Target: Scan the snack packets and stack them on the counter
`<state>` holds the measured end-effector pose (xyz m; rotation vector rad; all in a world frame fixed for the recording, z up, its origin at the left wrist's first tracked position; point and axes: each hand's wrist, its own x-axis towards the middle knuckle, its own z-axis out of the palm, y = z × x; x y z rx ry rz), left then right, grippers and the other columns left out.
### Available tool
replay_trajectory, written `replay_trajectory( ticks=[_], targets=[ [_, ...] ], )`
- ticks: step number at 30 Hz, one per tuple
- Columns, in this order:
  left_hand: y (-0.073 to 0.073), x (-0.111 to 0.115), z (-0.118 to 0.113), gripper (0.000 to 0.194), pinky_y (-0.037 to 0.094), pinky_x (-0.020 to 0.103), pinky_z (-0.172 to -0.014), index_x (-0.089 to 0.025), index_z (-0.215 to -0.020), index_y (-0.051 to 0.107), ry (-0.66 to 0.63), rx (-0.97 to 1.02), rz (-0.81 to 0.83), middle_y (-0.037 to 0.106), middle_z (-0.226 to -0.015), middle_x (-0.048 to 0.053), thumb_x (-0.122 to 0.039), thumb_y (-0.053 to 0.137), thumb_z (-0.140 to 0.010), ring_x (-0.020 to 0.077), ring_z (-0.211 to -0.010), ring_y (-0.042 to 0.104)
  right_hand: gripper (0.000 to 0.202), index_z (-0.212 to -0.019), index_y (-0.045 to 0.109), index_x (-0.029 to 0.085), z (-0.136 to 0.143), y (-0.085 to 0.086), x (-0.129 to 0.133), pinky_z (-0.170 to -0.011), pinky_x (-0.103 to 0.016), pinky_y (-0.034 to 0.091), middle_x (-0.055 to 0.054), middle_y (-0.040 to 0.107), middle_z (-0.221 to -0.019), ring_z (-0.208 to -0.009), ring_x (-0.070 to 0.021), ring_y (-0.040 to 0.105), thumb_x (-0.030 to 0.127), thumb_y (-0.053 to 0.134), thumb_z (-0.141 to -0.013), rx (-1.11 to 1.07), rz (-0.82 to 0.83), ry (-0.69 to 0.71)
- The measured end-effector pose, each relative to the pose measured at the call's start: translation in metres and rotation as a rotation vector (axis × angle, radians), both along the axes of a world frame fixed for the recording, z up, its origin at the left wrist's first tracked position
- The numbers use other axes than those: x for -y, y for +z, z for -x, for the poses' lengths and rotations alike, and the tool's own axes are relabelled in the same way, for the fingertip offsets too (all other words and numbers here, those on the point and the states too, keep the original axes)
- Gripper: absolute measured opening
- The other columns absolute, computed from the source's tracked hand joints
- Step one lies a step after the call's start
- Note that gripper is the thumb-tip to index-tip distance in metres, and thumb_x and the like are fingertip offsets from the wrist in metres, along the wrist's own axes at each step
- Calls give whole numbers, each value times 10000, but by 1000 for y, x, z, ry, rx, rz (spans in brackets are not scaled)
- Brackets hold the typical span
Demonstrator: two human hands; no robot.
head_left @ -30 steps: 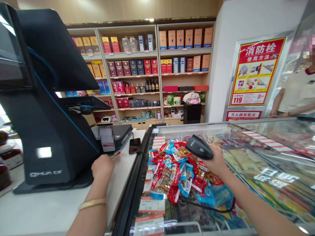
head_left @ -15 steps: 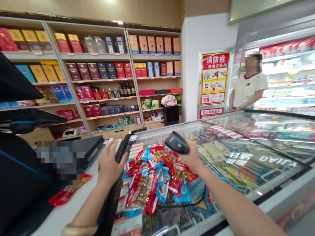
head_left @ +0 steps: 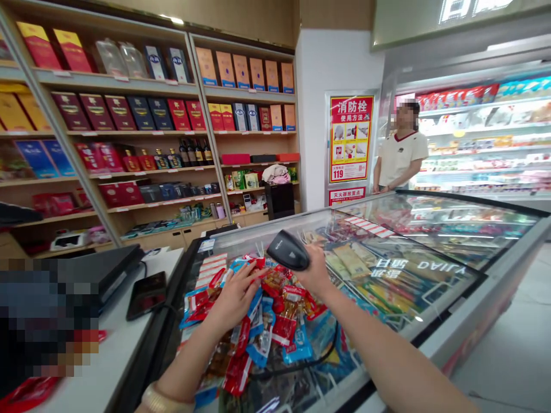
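A heap of small snack packets (head_left: 263, 330) in red, blue and clear wrapping lies on the glass lid of a chest freezer (head_left: 408, 287). My left hand (head_left: 235, 293) rests over the heap's upper left part, palm down with its fingers stretched out. Some packets beneath it are hidden. In my right hand (head_left: 316, 271) is a black barcode scanner (head_left: 287, 250), held just above the far side of the heap with its head pointing left. A black cable (head_left: 301, 365) curves over the glass below the packets.
On the left, a white counter (head_left: 114, 347) carries a black phone (head_left: 147, 295) and a dark flat device (head_left: 109, 275). Shelves of boxes and bottles (head_left: 155, 135) line the back wall. A person (head_left: 400, 154) stands behind the freezer's far edge, near lit shelves.
My left hand has moved right from the freezer's edge onto the heap of packets. My right hand still holds the scanner. The view has turned to the right, and the phone now shows.
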<state>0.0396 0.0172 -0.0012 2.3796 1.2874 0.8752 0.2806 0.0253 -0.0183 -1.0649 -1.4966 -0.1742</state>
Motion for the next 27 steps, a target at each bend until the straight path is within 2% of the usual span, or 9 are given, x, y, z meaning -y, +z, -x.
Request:
replay_trajectory(
  ticks=[2,4,6,8,11,14,19,23,27],
  targets=[
    [10,2,0,515,320,550,-1192,-198,-1213,726,61,273,125,637,-1375,133,-538,473,-921,312,-1396,485,219,-754,662,179,-1,1,0,-742,-297,399,-36,649,-738,-750,-191,581,365,728,-660,-3,6,3],
    [21,3,3,540,422,493,-1137,-167,-1222,702,142,636,266,677,-1308,141,-552,477,-918,296,-1345,539,217,-748,656,181,-3,2,1,-729,-292,401,-31,639,-720,-730,-184,570,373,728,-676,-13,14,16],
    [32,6,10,502,498,479,-1063,-195,-1267,654,166,968,396,663,-1336,124,-521,452,-942,269,-1300,581,223,-758,660,183,-5,4,1,-721,-289,409,-30,642,-720,-725,-184,570,379,738,-683,-36,22,32],
    [39,9,18,458,546,500,-992,-244,-1293,612,117,1167,488,641,-1373,102,-493,415,-964,256,-1255,613,233,-782,673,183,-5,6,2,-720,-291,419,-33,654,-737,-739,-190,583,377,755,-682,-51,32,62],
    [41,11,25,446,563,523,-950,-261,-1262,608,55,1243,528,651,-1352,95,-506,365,-980,261,-1194,644,262,-821,688,178,-2,9,7,-741,-298,420,-33,666,-767,-758,-190,597,384,771,-683,-3,65,147],
    [39,13,23,449,547,490,-989,-247,-1236,622,63,1294,515,688,-1277,94,-502,345,-991,248,-1171,651,291,-790,676,178,6,12,15,-770,-303,395,-28,659,-775,-770,-178,585,422,784,-674,107,100,210],
    [36,16,11,407,516,436,-1031,-242,-1325,578,27,1386,504,722,-1158,88,-424,443,-988,219,-1122,668,300,-794,680,189,20,16,27,-829,-308,346,-15,654,-773,-833,-173,572,442,787,-676,190,185,264],
    [36,18,7,474,513,429,-1026,-282,-1458,471,47,1409,489,725,-1124,77,-371,455,-993,203,-1078,682,314,-850,695,195,23,15,28,-834,-302,332,-27,678,-847,-885,-182,579,425,803,-665,212,223,258],
    [37,20,4,476,517,402,-1013,-270,-1462,471,51,1390,506,722,-1148,90,-354,450,-994,201,-1082,682,307,-817,689,193,21,14,26,-814,-295,334,-27,672,-820,-864,-181,575,439,800,-671,240,239,237]
  ],
)
